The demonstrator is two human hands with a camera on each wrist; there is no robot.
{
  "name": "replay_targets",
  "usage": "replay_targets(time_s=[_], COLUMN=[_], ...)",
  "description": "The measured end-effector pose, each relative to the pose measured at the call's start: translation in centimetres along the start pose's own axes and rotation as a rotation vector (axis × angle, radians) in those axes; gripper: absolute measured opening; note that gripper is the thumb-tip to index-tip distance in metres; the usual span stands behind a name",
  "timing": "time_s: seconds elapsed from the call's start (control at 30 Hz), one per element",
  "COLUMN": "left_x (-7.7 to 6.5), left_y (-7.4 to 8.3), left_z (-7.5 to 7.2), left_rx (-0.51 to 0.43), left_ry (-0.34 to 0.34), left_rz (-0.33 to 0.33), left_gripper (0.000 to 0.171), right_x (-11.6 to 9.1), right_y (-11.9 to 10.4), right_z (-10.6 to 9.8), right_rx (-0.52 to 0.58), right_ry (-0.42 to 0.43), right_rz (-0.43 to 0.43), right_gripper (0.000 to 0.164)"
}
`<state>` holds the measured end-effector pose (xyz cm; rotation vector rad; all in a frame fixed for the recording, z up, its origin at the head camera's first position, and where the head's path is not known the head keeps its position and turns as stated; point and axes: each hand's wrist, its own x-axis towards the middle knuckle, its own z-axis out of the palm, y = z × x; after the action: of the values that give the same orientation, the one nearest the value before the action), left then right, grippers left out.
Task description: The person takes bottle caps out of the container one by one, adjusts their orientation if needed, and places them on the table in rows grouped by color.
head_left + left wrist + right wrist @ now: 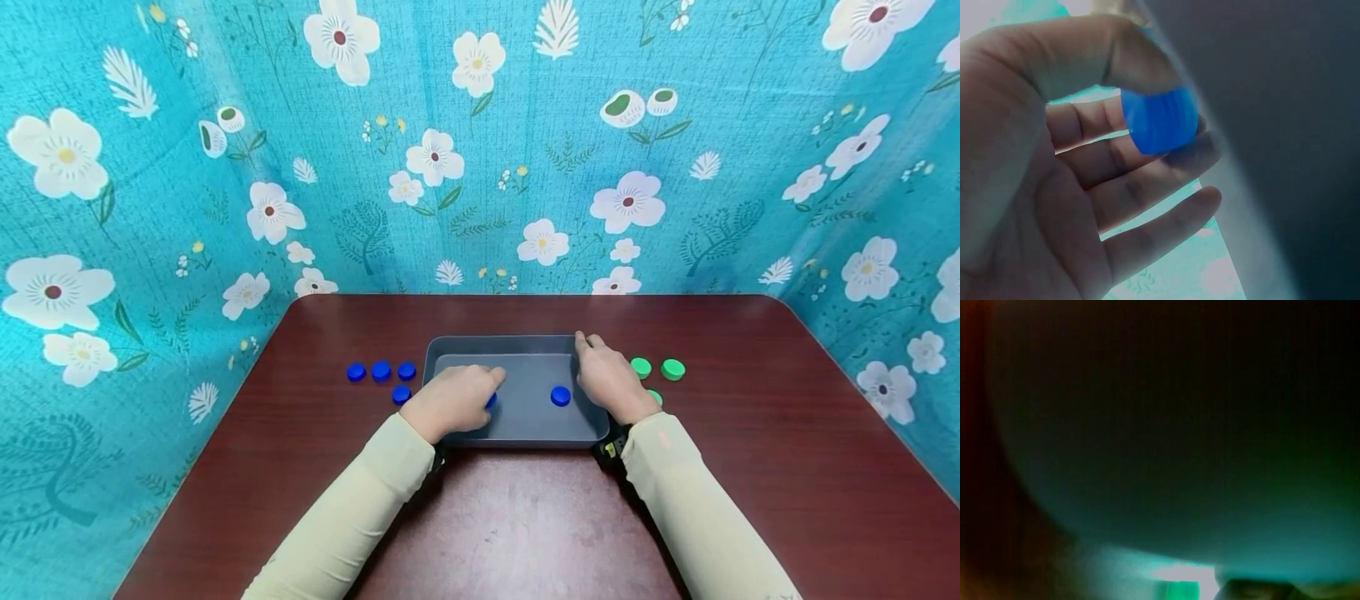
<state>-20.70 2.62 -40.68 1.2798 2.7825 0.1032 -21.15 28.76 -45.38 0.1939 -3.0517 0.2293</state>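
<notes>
My left hand [456,400] is over the left part of a grey rectangular tray [517,443]. It pinches a blue bottle cap [1161,122] between thumb and fingers; in the head view the hand partly hides the cap. Another blue cap [560,396] lies on the tray's floor, right of centre. At the tray's right side, my right hand [611,382] rests on the rim, fingers stretched toward the far corner. Its thumb is out of sight. The right wrist view is mostly dark and does not show the fingers clearly.
Several blue caps [381,372] lie left of the tray on the dark reddish-brown table [750,467]. Right of it are green caps [672,370], one partly behind my right wrist. A floral turquoise curtain [480,167] hangs along the table's back and sides.
</notes>
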Motion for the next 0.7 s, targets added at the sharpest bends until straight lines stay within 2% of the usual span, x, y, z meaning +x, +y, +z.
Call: replay_targets(time_s=[0.17,0.33,0.57,0.7], left_x=[-0.2,-0.5,-1.6,-2.6], left_y=[-0.6,-1.7,-4.0,-5.6], left_z=[-0.3,-1.0,-2.9,-3.7], left_rx=[0.041,0.083,0.025,-0.012], left_ry=[0.033,0.057,0.111,0.144], left_rz=[0.005,-0.021,-0.163,-0.213], left_gripper=[0.021,0.025,0.027,0.028], right_x=[0.1,0.2,0.0,-0.1], right_y=[0.0,-0.1,-0.4,-0.3], right_z=[0.0,0.1,-0.1,0.0], right_rx=[0.002,0.001,0.001,-0.006], right_ry=[-0.003,0.000,0.011,0.009], right_rz=[0.008,0.013,0.017,0.022], right_gripper=[0.065,0.065,0.063,0.063])
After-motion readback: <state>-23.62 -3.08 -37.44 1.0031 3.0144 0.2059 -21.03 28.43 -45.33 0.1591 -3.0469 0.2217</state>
